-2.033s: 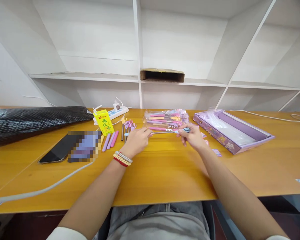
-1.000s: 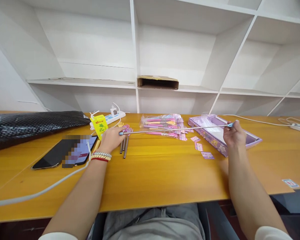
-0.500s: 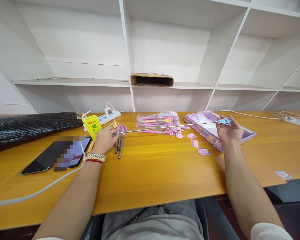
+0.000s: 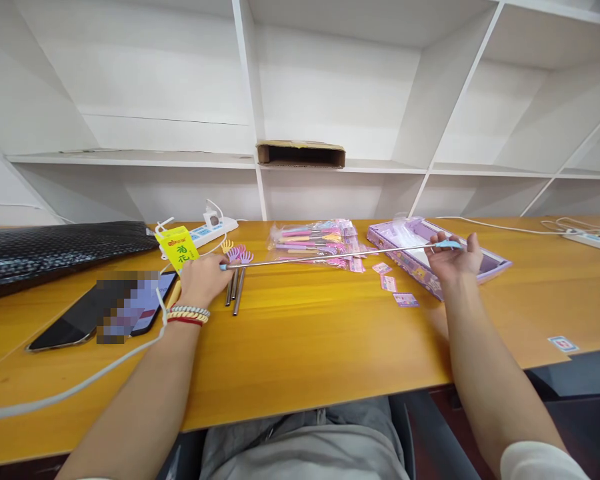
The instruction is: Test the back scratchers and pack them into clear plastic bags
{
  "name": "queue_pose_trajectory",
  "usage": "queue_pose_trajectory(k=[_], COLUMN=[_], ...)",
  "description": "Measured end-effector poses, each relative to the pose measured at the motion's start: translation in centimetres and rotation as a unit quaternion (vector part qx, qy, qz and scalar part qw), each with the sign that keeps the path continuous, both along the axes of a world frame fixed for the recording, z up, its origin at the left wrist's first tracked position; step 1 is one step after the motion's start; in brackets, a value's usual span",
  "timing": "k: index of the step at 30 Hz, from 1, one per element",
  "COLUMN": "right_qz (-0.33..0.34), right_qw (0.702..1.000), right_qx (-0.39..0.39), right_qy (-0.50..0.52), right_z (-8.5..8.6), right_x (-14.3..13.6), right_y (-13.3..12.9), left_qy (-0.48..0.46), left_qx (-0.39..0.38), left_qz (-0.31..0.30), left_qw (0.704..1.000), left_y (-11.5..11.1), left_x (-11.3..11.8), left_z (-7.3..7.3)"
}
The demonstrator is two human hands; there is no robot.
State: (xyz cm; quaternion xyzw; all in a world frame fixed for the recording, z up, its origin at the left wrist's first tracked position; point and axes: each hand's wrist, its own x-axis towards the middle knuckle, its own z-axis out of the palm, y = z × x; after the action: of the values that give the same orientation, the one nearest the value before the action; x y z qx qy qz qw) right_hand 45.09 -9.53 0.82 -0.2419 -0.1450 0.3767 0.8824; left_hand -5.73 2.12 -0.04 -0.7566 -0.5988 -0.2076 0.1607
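Observation:
A telescopic back scratcher with a long silver rod, drawn out, spans the space between my hands above the table. My left hand is closed around its left end, where a bit of light blue shows. At the other end, my right hand is palm up, its curled fingers and thumb holding the light blue claw head, now seen nearly edge-on. Just right of my left hand lie several shorter back scratchers with yellow, pink and purple claws. Behind the rod are several back scratchers in clear packaging.
A purple display box lies partly behind my right hand, with small printed cards beside it. Left are a yellow packet, phones, a white cable, a power strip and a black bag. White shelves hold a cardboard box.
The claw head has turned in my right hand, from its spread face to nearly edge-on. My left hand still holds the other end. The view has shifted slightly.

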Motion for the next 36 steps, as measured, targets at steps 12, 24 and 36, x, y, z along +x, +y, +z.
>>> queue_pose_trajectory(k=[12,24,36], right_qz=[0.002,0.218,0.313], right_qw=[0.995,0.786,0.779], right_qx=[0.051,-0.008,-0.029], right_qy=[-0.090,-0.579,-0.542], right_z=[0.4,-3.2,-2.9], right_x=[-1.6,-18.5,-17.6], right_y=[0.5,0.7,1.7], left_qy=[-0.021,0.036,0.060], left_qx=[0.072,0.043,-0.008], left_qz=[-0.008,-0.191,-0.273], left_qw=[0.997,0.980,0.960], left_y=[-1.2,-8.7,-6.4], left_x=[2.3,11.1,9.9], left_z=[0.3,0.4,-0.2])
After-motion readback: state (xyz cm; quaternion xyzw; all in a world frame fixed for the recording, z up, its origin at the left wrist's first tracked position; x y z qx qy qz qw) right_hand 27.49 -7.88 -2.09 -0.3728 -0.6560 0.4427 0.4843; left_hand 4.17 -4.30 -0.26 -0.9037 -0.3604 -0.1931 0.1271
